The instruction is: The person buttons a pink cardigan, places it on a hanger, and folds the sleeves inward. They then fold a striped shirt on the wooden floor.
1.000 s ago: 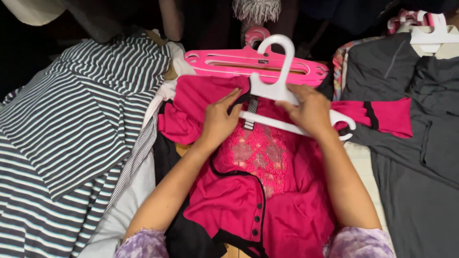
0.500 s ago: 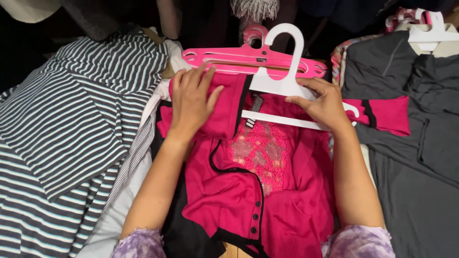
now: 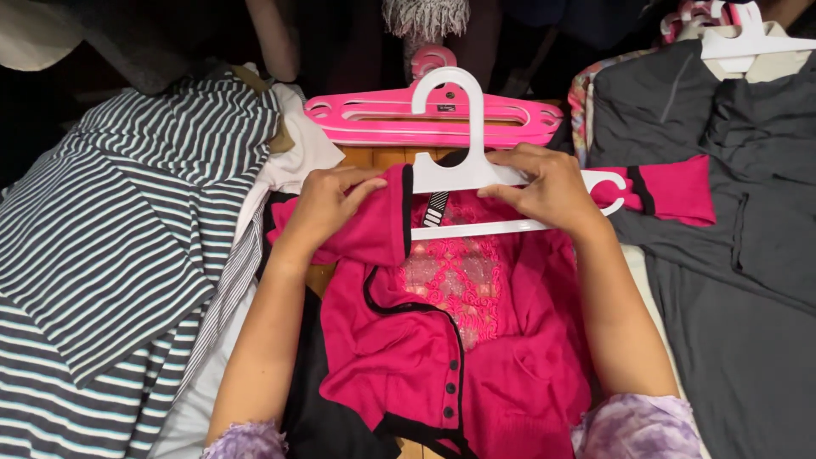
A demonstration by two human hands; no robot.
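Clothes cover the whole surface, with a striped shirt (image 3: 127,255) on one side and a grey garment (image 3: 731,255) on the other. In the middle lies a pink cardigan with black trim (image 3: 476,357), and the left hand (image 3: 327,208) pinches its shoulder shut while the right hand (image 3: 548,189) closes on the white hanger (image 3: 463,174). The hanger looks half in, so the next move calls for pulling that shoulder over the hanger's end.

1 head-worn camera is looking steeply down from close above, facing forward over the person's forearms. The left hand (image 3: 327,208) and right hand (image 3: 548,191) are sitting in the upper middle of the frame, with the white hanger (image 3: 476,174) centred between them. The striped garment (image 3: 127,246) is filling the left edge and the grey garment (image 3: 731,238) the right. No second view is sharing the scene.
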